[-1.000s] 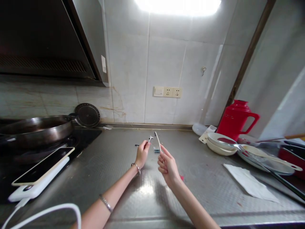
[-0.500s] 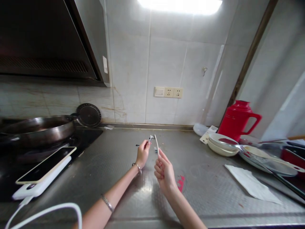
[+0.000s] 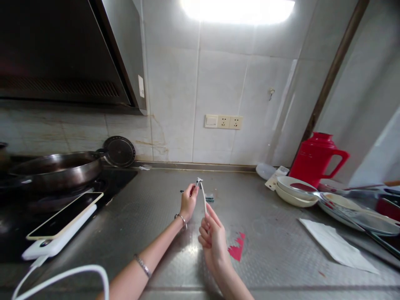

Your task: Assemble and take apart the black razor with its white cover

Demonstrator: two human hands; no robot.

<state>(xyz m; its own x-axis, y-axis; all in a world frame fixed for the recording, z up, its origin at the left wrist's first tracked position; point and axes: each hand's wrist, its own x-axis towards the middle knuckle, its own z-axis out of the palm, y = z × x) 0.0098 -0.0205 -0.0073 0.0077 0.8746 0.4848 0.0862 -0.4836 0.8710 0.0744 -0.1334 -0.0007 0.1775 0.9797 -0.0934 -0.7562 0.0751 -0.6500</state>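
Right hand (image 3: pixel 214 241), fingers closed, pinches near end of white stick (image 3: pixel 204 198) above counter (image 3: pixel 265 233); stick points far, slightly left, tip at silver-headed tool (image 3: pixel 199 181) gripped in left hand (image 3: pixel 188 205). Touching? Can't tell from here.

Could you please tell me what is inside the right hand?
A thin, slightly bent white stick is in the right hand; only its upper part shows. Its lower end is covered by the hand, so its shape cannot be told.
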